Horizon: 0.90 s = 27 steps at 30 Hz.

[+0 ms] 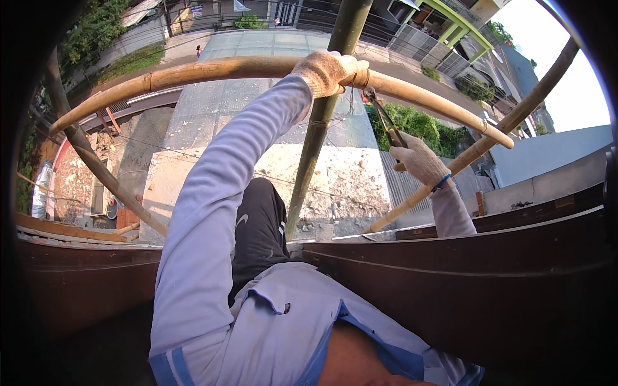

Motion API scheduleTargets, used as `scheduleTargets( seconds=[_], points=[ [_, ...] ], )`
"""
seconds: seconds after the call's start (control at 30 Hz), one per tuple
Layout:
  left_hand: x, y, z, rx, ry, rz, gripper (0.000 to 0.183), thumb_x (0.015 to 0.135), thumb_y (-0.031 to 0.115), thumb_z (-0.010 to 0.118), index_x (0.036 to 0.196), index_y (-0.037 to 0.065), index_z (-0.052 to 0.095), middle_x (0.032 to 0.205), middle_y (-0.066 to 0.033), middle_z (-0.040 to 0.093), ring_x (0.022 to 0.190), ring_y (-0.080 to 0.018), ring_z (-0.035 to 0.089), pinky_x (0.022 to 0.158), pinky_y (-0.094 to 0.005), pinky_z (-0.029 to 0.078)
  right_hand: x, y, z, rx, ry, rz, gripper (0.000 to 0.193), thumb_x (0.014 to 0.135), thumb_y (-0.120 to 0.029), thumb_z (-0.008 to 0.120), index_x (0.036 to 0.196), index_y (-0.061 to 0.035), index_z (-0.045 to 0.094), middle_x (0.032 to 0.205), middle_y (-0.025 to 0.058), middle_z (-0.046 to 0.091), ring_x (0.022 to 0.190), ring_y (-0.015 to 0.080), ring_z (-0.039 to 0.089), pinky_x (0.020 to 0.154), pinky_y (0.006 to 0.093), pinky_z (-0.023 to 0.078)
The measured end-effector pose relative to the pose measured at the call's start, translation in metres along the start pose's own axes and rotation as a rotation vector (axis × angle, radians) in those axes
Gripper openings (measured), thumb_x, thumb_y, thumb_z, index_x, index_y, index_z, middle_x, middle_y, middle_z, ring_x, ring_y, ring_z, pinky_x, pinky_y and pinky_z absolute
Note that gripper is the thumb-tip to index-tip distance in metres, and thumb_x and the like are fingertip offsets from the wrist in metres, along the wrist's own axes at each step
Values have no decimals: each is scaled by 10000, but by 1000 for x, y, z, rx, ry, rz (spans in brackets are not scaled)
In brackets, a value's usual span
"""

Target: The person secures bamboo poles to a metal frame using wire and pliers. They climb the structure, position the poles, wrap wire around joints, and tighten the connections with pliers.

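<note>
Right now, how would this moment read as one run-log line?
left hand: on tan bamboo pole | right hand: holding pliers | pliers: head near greenish pole

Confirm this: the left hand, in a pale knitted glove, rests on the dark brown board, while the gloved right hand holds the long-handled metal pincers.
The resting place is wrong: the head view shows the left hand on the tan, round bamboo pole. The gloved right hand does hold the long-handled metal pincers.

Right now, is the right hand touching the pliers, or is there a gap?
Touching. The head view shows it: the gloved right hand is closed around the handle end of the pliers, with no gap between them.
</note>
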<state>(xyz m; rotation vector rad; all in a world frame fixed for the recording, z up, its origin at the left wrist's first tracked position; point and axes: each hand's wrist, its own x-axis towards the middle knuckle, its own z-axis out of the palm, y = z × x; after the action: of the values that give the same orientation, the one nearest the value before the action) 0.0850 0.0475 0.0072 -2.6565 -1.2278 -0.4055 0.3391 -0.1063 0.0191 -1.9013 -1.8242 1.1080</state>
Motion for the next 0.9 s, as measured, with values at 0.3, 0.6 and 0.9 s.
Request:
scheduleTargets(
  seconds=[0.3,0.6,0.9],
  points=[
    [-10,-6,14,14,292,140,553,822,200,824,1317,219,579,1162,-54,679,1007,-275,722,828,-399,623,10,-19,8,-27,-11,-11,500,927,-217,590,1325,84,572,1084,180,652,892,244,676,777,371,609],
    [-5,-6,20,53,264,119,575,870,207,786,1402,217,566,1296,-61,682,1064,-262,725,860,-381,622,7,-26,15,-85,6,6,379,949,-218,598,1224,43,602,995,86,611,855,180,631,740,329,593],
    [2,-7,27,92,227,54,737,798,249,863,1451,275,521,1264,6,661,1013,-245,710,856,-361,618,14,-11,23,127,-107,-17,325,966,-254,586,1134,24,607,914,63,603,836,146,614,689,332,583]
  ],
)
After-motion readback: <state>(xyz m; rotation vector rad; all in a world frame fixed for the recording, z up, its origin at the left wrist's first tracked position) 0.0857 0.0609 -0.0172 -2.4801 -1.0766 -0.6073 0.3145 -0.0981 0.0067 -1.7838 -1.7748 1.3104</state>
